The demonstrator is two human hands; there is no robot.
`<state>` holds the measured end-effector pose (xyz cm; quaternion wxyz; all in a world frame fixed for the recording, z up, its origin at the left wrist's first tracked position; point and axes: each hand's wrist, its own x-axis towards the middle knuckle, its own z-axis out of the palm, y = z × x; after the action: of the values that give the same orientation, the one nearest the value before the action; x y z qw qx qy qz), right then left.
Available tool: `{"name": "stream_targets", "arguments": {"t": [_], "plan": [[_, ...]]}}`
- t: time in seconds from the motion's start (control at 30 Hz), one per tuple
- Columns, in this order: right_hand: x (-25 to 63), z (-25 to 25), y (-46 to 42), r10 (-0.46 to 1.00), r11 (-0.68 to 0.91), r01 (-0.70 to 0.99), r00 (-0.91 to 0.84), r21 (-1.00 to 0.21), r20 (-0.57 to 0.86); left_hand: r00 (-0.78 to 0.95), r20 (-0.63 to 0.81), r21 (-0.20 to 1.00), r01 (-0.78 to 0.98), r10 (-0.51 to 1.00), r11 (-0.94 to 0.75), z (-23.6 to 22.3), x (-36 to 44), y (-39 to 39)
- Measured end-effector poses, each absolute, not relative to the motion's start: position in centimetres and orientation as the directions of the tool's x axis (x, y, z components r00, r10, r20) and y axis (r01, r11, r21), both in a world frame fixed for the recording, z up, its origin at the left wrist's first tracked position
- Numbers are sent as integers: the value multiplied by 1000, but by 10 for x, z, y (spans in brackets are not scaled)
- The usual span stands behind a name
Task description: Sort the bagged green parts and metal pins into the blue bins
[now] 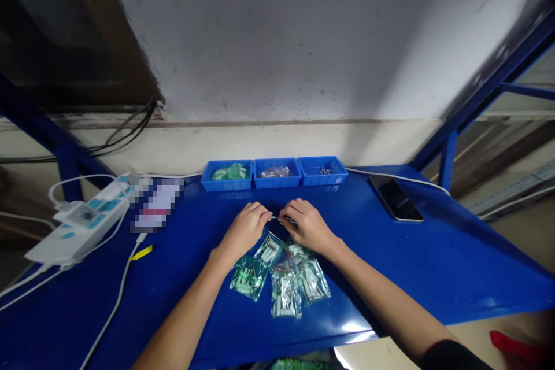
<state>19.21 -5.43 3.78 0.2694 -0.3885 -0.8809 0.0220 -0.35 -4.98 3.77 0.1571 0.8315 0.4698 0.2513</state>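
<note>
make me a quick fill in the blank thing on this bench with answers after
1. The bags of small parts lie on a table coloured ____.
2. Near the wall, bins stand in a row, ____ in number.
3. The hand nearer the dark phone is the ____ one.

Missing words: blue; three; right

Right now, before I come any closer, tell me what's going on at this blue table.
A person's bare left hand and bare right hand are close together above a glossy blue table, fingertips pinching a thin, pale piece too small to identify. On the near side lie several clear plastic packets filled with small pale pieces. Behind, three small blue plastic bins stand in a row.
</note>
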Motion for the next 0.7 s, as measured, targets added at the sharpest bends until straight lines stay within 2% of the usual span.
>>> {"name": "stream_targets", "arguments": {"t": [0.2,0.37,0.47,0.6,0.7], "plan": [[192,35,-51,731,656,693,-485,-298,481,383,356,598,608,852,-523,46,2,-58],[190,37,-55,739,649,689,-468,-323,486,360,403,565,625,841,-539,46,6,-59],[188,40,-59,707,683,678,-517,-273,483,323,411,560,648,853,-516,44,6,-58],[199,52,-50,659,689,697,-489,-197,572,410,302,590,629,861,-507,44,2,-58],[223,68,-28,655,570,787,-263,-235,708,548,158,545,645,821,-536,44,-4,-60]]}}
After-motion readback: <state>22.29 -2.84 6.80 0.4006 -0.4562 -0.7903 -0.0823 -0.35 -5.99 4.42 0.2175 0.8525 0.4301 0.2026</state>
